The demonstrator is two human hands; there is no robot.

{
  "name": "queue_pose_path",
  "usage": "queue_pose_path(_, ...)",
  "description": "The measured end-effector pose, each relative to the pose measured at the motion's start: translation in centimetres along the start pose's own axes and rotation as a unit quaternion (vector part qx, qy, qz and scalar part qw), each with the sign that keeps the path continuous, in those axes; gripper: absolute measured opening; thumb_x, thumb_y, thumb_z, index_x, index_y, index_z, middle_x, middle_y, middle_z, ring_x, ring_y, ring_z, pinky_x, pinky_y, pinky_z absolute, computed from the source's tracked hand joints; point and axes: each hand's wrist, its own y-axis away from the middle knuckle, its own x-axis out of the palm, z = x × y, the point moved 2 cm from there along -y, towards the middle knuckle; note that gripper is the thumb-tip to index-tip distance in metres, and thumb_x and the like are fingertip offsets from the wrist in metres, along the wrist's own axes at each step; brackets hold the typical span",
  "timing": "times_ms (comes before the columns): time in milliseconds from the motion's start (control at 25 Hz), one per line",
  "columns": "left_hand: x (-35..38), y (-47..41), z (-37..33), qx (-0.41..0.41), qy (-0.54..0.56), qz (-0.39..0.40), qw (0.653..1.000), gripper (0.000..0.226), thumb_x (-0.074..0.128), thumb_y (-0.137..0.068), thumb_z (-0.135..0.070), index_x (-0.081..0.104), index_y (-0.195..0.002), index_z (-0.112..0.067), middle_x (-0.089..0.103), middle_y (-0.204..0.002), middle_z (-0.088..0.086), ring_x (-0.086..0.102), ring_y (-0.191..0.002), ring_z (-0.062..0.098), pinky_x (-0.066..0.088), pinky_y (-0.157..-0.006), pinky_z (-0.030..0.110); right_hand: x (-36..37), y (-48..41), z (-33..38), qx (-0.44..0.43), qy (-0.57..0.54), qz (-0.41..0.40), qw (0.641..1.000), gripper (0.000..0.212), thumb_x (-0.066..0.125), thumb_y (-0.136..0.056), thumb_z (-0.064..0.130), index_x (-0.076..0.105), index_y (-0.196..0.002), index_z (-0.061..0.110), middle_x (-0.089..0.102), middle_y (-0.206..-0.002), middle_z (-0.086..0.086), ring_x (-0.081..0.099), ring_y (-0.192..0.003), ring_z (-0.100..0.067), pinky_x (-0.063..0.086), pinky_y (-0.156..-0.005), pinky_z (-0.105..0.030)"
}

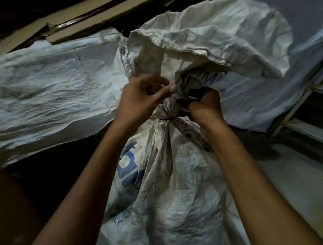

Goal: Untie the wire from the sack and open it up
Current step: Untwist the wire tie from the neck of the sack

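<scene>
Woven white plastic, crumpled and printed in blue: sack (164, 179) standing centre frame, body filling out toward the camera, neck cinched by a thin dark wire (165, 119) just above the bulge. Judging soft and floppy in the cloth, noisy and slightly slick under fingertips, bulky rather than fragile; weight not readable from here. Wire likely stiff and springy, needing untwisting rather than pulling. Long axis running from lower frame up and away, mouth end pointing away from the wearer, loose top flopping over above the hands. Left hand (139, 100) pinching the gathered neck just above the wire, thumb and forefinger closing on cloth. Right hand (205, 106) curling round the far side of the neck, fingers hidden under the flap; cannot tell whether gripping wire end or cloth. Best hold: neck steadied above the tie, twisted wire ends worked free beside the right hand. Other pale sacks (45, 88) lying beside and behind.
</scene>
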Motion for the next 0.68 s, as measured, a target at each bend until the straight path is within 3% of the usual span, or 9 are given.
queue_pose_path(80, -0.3, 1.4, 2.5, -0.026, -0.097, -0.047, 0.994, 0.039, 0.076, -0.083, -0.054, 0.073, -0.105, -0.021, 0.072, -0.088, -0.010, 0.069, -0.078, 0.006, 0.056, -0.067, 0.025, 0.4, 0.4, 0.5, -0.016, -0.013, 0.026, 0.999, 0.026, 0.081, -0.078, 0.001, 0.072, -0.094, 0.019, 0.074, -0.097, 0.001, 0.072, -0.098, -0.021, 0.062, -0.083, -0.045)
queue_pose_path(200, 0.3, 1.5, 4.8, -0.026, -0.149, -0.024, 0.988, 0.046, 0.077, -0.085, -0.049, 0.070, -0.123, -0.025, 0.072, -0.102, -0.012, 0.065, -0.086, 0.002, 0.052, -0.071, 0.017, 1.6, 0.7, 0.4, -0.040, 0.013, 0.044, 0.998, 0.026, 0.089, -0.069, 0.012, 0.076, -0.089, 0.023, 0.077, -0.093, 0.006, 0.074, -0.095, -0.018, 0.062, -0.083, -0.046)
queue_pose_path(280, 0.5, 0.7, 5.3, -0.014, -0.182, -0.036, 0.982, 0.033, 0.076, -0.088, -0.043, 0.076, -0.114, -0.022, 0.076, -0.096, -0.008, 0.067, -0.082, 0.003, 0.053, -0.068, 0.021, 2.2, 0.5, 0.0, -0.051, 0.035, 0.038, 0.997, 0.038, 0.091, -0.057, 0.025, 0.078, -0.093, 0.021, 0.079, -0.092, 0.005, 0.075, -0.090, -0.015, 0.063, -0.079, -0.043)
queue_pose_path(360, 1.1, 0.3, 6.1, 0.001, -0.224, -0.030, 0.974, 0.021, 0.072, -0.092, -0.039, 0.079, -0.103, -0.022, 0.078, -0.093, -0.004, 0.071, -0.078, 0.010, 0.054, -0.066, 0.028, 2.2, 0.8, -0.7, -0.038, 0.062, 0.016, 0.997, 0.044, 0.092, -0.054, 0.031, 0.075, -0.093, 0.020, 0.077, -0.089, 0.007, 0.074, -0.085, -0.010, 0.062, -0.075, -0.031)
queue_pose_path(440, 1.9, 1.0, 7.5, 0.006, -0.222, -0.016, 0.975, 0.017, 0.070, -0.093, -0.036, 0.078, -0.103, -0.024, 0.077, -0.093, -0.007, 0.069, -0.074, 0.011, 0.057, -0.068, 0.033, 1.8, 2.1, -2.1, -0.032, 0.107, 0.017, 0.994, 0.026, 0.087, -0.067, 0.018, 0.068, -0.083, 0.025, 0.072, -0.082, 0.012, 0.067, -0.076, -0.001, 0.056, -0.069, -0.015)
queue_pose_path(520, 2.4, 2.3, 9.2, -0.010, -0.206, -0.022, 0.978, 0.013, 0.072, -0.091, -0.034, 0.075, -0.103, -0.027, 0.073, -0.093, -0.012, 0.065, -0.070, 0.007, 0.057, -0.069, 0.037, 1.7, 3.8, -4.2, -0.058, 0.179, 0.037, 0.982, 0.021, 0.076, -0.078, 0.009, 0.069, -0.075, 0.028, 0.071, -0.082, 0.012, 0.066, -0.078, -0.001, 0.056, -0.074, -0.019)
queue_pose_path(680, 3.8, 4.9, 12.6, -0.109, -0.224, 0.013, 0.968, 0.021, 0.074, -0.088, -0.047, 0.071, -0.094, -0.027, 0.069, -0.086, -0.014, 0.068, -0.078, 0.010, 0.057, -0.068, 0.034, 2.2, 4.1, -6.9, -0.078, 0.238, 0.047, 0.967, 0.014, 0.073, -0.085, 0.010, 0.077, -0.090, 0.023, 0.066, -0.111, 0.010, 0.070, -0.092, -0.009, 0.059, -0.086, -0.031)
